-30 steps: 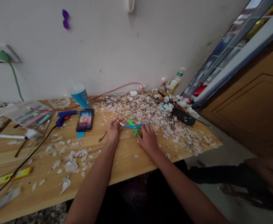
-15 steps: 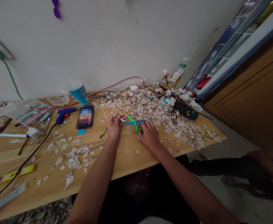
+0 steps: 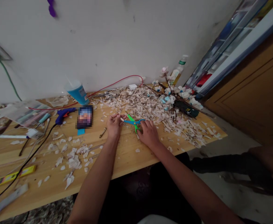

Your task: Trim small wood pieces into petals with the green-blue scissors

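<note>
My right hand [image 3: 148, 132] is closed on the handles of scissors [image 3: 134, 122], one half bright green and the other blue. Their blades are spread apart and point left, toward my left hand [image 3: 114, 125]. That hand has its fingers pinched together around a small whitish piece [image 3: 122, 119], beside the tip of the blue blade. The piece is too small to make out exactly; it resembles the pale flakes on the table. Both hands are just above the wooden table [image 3: 127, 165].
Pale flakes [image 3: 136, 98] are heaped behind my hands. A bottle [image 3: 178, 71] and flowering branches [image 3: 171, 91] are at the back right. Leftward are a blue cup [image 3: 78, 94], a blurred-out phone-like thing [image 3: 85, 116], a blue glue gun [image 3: 63, 115] with its black cord, and a yellow packet [image 3: 13, 176].
The camera view has shifted slightly. Both hands and the scissors keep nearly the same pose, with the blades still apart.
</note>
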`<state>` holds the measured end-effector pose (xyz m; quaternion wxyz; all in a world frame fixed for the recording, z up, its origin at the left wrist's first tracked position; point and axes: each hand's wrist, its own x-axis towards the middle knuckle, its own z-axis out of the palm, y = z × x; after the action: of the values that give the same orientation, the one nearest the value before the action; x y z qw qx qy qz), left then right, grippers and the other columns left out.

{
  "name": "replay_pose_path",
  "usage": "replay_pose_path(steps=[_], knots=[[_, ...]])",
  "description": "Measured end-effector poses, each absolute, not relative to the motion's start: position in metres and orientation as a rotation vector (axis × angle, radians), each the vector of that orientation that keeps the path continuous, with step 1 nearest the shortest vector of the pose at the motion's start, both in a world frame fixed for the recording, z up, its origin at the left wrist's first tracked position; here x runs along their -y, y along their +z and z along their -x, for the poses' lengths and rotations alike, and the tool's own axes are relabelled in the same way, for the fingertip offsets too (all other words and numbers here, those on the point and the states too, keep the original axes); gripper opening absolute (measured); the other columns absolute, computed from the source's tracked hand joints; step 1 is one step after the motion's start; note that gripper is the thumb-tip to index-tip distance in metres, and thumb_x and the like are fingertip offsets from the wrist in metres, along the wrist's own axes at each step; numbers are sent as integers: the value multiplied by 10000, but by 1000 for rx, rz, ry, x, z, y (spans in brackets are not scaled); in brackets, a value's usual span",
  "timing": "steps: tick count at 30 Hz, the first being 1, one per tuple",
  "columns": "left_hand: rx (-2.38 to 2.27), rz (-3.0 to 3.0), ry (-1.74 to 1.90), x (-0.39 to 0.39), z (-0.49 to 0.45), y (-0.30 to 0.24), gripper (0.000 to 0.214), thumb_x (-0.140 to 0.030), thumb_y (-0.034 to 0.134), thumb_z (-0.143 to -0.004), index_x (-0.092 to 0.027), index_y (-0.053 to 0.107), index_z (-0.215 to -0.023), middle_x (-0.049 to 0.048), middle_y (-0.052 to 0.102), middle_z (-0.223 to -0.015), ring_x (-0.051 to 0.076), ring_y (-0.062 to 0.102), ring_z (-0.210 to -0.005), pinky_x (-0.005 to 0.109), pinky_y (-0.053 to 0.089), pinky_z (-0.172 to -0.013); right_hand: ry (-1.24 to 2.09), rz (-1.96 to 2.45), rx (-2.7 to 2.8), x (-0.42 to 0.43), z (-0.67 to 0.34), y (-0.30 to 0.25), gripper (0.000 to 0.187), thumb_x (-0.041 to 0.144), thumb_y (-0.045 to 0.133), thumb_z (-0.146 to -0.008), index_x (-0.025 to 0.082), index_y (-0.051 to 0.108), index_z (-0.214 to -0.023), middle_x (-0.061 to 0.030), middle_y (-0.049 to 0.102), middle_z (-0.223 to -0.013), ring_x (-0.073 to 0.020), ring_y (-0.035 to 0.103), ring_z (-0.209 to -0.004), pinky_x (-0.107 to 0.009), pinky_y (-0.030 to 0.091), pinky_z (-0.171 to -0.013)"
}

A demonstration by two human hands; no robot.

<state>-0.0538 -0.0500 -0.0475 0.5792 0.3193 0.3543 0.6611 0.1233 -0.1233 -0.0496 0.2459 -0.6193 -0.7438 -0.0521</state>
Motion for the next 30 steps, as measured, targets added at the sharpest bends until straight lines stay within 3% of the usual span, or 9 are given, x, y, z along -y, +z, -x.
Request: replay_pose_path(steps=[9, 14, 20, 25, 30], knots=[[-861, -788, 1494, 57, 47, -41, 469, -362, 818, -711, -223, 505, -1032, 51, 765, -882, 217, 750, -871, 292, 562, -748, -168, 1711, 2028, 124, -123, -48, 361, 337, 576, -885, 125, 596, -1176, -132, 606, -1082, -306, 458, -1046, -425, 396, -933], [-876, -797, 1488, 62, 41, -38, 502, -342, 814, -727, -235, 525, -1124, 93, 760, -1040, 230, 739, -953, 303, 567, -780, -179, 1719, 2021, 123, -123, -47, 359, 343, 575, -889, 127, 592, -1176, -135, 602, -1083, -307, 458, -1041, -431, 394, -927], [-893, -735, 1511, 65, 37, -37, 459, -364, 804, -743, -215, 564, -1104, 138, 714, -1192, 256, 712, -1047, 352, 558, -866, -165, 1728, 2010, 123, -122, -46, 364, 333, 580, -887, 129, 583, -1189, -132, 601, -1098, -306, 456, -1050, -432, 398, -925], [-931, -739, 1514, 66, 35, -39, 400, -366, 788, -755, -205, 606, -1074, 129, 713, -1193, 265, 676, -1128, 336, 555, -852, -160, 1728, 1988, 123, -122, -46, 361, 312, 573, -885, 142, 575, -1203, -139, 597, -1113, -308, 456, -1064, -444, 398, -925], [-944, -768, 1317, 67, 30, -45, 333, -330, 790, -749, -201, 674, -1033, 65, 758, -973, 215, 724, -912, 369, 577, -849, -170, 1748, 1979, 122, -123, -46, 348, 323, 572, -888, 138, 579, -1182, -139, 597, -1108, -309, 456, -1059, -438, 403, -916]])
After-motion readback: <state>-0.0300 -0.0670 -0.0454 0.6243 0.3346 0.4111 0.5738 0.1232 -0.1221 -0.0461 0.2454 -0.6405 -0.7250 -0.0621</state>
